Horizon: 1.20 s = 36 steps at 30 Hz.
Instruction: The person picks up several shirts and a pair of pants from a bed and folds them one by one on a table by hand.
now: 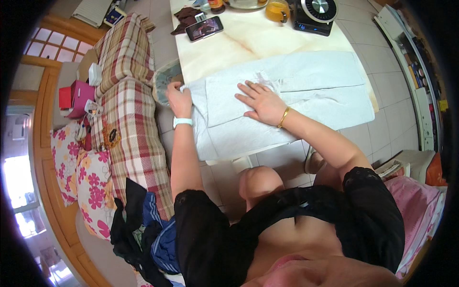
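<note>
A pale blue cloth (315,71), folded in layers, lies over the near part of a marble-patterned table (236,50) and hangs past its near edge. My right hand (263,104), a gold bracelet at its wrist, rests palm down on the cloth with fingers spread. At the cloth's left end my left hand (179,100), with a pale-banded watch on the wrist, has its thumb and fingers at a corner; the fingertips seem to pinch the fabric. Beside the right fingertips the cloth has a greyish patch and creases.
A phone (204,28), a brown cloth (186,18), a glass cup of orange liquid (277,11) and a black appliance (313,18) stand or lie at the table's far side. A lined waste bin (161,84) is left of the table, by a plaid-covered sofa (125,107).
</note>
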Each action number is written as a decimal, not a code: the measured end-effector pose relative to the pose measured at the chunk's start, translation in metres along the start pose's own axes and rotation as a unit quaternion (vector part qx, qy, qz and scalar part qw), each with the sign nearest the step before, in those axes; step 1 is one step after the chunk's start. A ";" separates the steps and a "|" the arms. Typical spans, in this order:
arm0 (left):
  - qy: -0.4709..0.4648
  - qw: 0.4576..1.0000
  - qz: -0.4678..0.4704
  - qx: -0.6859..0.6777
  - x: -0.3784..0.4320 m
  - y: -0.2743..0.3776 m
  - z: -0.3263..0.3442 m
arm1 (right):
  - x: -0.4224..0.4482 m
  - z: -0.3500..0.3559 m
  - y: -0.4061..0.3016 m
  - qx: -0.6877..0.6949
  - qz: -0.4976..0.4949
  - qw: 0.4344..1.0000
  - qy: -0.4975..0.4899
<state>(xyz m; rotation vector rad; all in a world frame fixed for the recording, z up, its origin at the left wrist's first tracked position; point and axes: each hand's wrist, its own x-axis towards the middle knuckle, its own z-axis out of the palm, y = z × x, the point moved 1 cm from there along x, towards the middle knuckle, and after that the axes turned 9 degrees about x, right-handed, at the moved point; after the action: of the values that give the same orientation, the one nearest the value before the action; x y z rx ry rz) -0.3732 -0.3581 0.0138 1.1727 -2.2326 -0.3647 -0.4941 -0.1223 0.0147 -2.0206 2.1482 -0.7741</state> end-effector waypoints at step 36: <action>-0.196 0.907 0.360 0.090 -0.112 0.100 -0.005 | -0.206 -0.138 0.187 0.089 0.559 0.760 0.320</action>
<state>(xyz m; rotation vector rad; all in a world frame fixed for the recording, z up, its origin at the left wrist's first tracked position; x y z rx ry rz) -0.3867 -0.2089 0.0252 0.2844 -2.9050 -0.0875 -0.6946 0.1141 0.0001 -0.0747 2.7989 -1.3763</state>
